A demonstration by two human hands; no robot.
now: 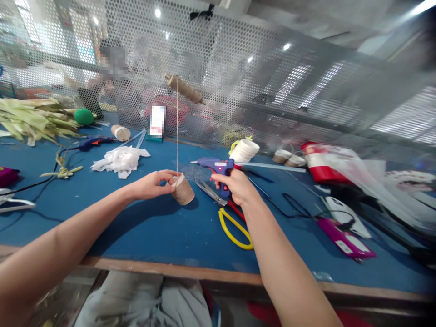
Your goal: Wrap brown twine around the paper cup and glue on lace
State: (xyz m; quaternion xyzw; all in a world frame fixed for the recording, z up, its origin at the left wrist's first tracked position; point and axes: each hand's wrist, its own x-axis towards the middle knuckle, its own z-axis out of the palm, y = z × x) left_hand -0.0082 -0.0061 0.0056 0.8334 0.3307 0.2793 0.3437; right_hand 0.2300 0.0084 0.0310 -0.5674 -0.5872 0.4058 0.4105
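Note:
My left hand pinches a small twine-wrapped cup just above the blue table. A thin twine strand runs straight up from the cup to a twine spool hung on the mesh screen. My right hand grips a blue glue gun, whose nozzle points left toward the cup. A clear glue stick sticks out of the gun's back to the right.
Yellow-handled scissors lie just under my right hand. A white mesh scrap, a second glue gun, dried leaves, a white ribbon roll, a pink device and plastic bags lie around. Behind the mesh screen sits a person.

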